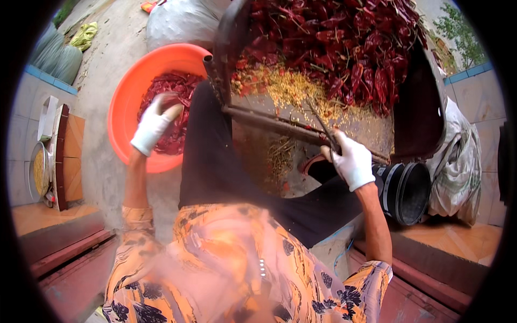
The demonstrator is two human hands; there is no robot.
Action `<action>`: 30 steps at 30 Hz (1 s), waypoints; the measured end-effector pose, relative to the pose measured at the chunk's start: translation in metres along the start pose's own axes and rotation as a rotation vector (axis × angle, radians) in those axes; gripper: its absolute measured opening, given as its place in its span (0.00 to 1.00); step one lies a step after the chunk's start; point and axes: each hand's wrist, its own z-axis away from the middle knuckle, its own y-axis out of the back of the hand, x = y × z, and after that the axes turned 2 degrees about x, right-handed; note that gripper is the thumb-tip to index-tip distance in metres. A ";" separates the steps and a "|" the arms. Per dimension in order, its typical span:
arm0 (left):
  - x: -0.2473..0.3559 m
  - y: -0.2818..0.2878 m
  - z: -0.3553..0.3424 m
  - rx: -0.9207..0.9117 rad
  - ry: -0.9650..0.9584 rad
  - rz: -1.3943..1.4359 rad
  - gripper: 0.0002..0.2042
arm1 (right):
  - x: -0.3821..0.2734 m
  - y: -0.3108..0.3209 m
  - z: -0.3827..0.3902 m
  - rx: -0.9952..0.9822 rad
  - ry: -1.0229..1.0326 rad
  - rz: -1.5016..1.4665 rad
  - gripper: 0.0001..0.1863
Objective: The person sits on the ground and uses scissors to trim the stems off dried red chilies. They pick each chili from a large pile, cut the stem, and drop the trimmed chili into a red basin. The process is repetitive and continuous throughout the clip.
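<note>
Right grip pinches a slender dark tool that juts forward over scattered yellow seeds.

Concrete floor: grey, lightly littered. Left of the floor stands a pale tiled wall topped by a blue tile band; an orange-tiled ledge adjoins its foot. Right of the floor, a similar wall carries a matching band. Green foliage shows beyond the floor's far right. Lighting: soft daylight.
</note>
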 end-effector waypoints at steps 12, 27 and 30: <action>0.080 -0.141 0.010 -0.066 -0.307 0.233 0.07 | -0.042 -0.009 -0.130 0.404 0.211 -0.199 0.06; 0.081 -0.169 -0.012 0.199 -0.299 0.312 0.12 | -0.041 -0.060 -0.187 0.435 0.266 -0.250 0.11; 0.105 -0.169 -0.032 0.301 -0.507 0.077 0.19 | -0.041 -0.039 -0.172 0.419 0.302 -0.151 0.10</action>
